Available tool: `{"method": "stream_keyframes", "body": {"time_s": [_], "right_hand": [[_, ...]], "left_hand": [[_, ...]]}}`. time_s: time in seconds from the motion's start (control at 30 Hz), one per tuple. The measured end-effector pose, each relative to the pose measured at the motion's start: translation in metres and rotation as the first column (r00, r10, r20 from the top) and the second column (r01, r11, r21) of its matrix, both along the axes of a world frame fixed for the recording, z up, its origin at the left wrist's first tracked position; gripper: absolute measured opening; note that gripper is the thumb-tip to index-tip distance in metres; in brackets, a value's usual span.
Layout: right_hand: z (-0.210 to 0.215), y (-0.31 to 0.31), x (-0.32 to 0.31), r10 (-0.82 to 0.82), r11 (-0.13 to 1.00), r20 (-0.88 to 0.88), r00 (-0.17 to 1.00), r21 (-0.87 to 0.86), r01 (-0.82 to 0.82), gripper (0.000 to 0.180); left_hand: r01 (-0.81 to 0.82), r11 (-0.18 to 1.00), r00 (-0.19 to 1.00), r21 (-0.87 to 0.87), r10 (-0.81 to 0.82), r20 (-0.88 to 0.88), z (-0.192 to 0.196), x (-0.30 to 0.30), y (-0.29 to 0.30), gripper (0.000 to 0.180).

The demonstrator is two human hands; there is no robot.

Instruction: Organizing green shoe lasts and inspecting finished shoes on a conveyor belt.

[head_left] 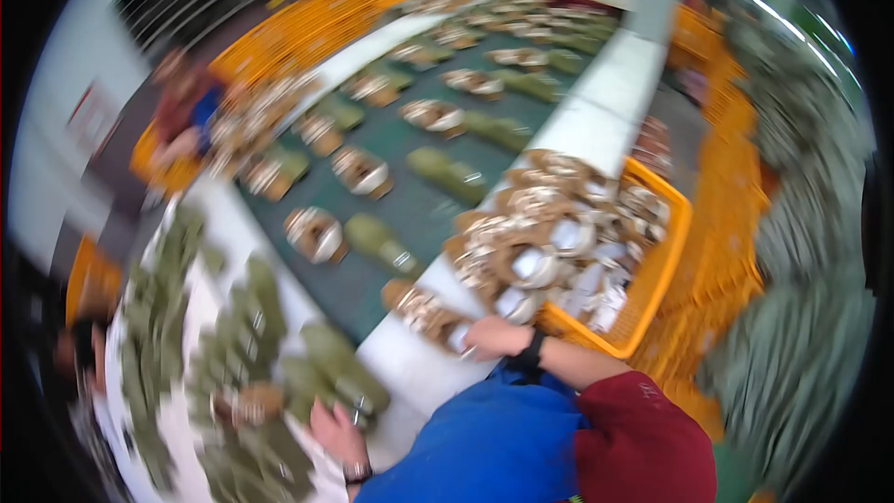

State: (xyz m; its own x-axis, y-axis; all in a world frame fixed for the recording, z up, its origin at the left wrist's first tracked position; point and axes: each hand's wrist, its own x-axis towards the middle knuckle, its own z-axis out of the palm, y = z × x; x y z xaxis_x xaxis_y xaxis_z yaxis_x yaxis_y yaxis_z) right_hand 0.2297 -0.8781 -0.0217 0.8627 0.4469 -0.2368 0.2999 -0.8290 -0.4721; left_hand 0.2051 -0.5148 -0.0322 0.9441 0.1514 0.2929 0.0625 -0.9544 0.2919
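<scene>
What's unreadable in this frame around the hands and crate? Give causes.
All in the head view:
- Right hand: grip on the brown-and-white shoe upper unclear; motion blur, fingertips indistinct.
- Left hand: contact with the olive shoe lasts unclear; blur.
- Orange crate: floor hidden by piled uppers.
- Co-worker at far left: finger positions lost; small and blurred.
- Blue apron: lower part cut off by the bottom edge.

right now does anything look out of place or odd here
One thing, perhaps: a lone brown piece lies among the green foot-shaped forms left of the left hand. Its neighbours are green, while similar brown pieces sit on the belt and by the orange crate. Blur hides any damage.
</scene>
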Motion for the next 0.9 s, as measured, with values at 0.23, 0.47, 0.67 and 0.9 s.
{"method": "stream_keyframes", "body": {"time_s": [0.23,0.47,0.67,0.9], "right_hand": [[-0.004,0.011,0.015,0.065,0.997,-0.084,0.994,-0.039,-0.068,0.032],[0.015,0.025,0.007,0.101,0.979,-0.030,0.994,-0.175,-0.105,0.041],[0.078,0.082,0.012,0.069,0.982,0.249,0.966,-0.189,-0.021,0.031],[0.048,0.207,0.034,0.163,0.986,0.164,0.973,-0.056,-0.156,0.059]], "left_hand": [[-0.093,0.992,0.993,0.083,0.087,0.076,-0.003,-0.009,0.008,0.043],[0.014,0.998,1.000,-0.059,-0.014,0.017,0.004,-0.021,0.027,0.045],[0.083,0.991,0.989,-0.105,-0.068,0.134,0.005,-0.014,0.063,0.042],[0.151,0.984,0.978,-0.098,-0.134,0.162,0.002,-0.005,0.067,0.029]]}}
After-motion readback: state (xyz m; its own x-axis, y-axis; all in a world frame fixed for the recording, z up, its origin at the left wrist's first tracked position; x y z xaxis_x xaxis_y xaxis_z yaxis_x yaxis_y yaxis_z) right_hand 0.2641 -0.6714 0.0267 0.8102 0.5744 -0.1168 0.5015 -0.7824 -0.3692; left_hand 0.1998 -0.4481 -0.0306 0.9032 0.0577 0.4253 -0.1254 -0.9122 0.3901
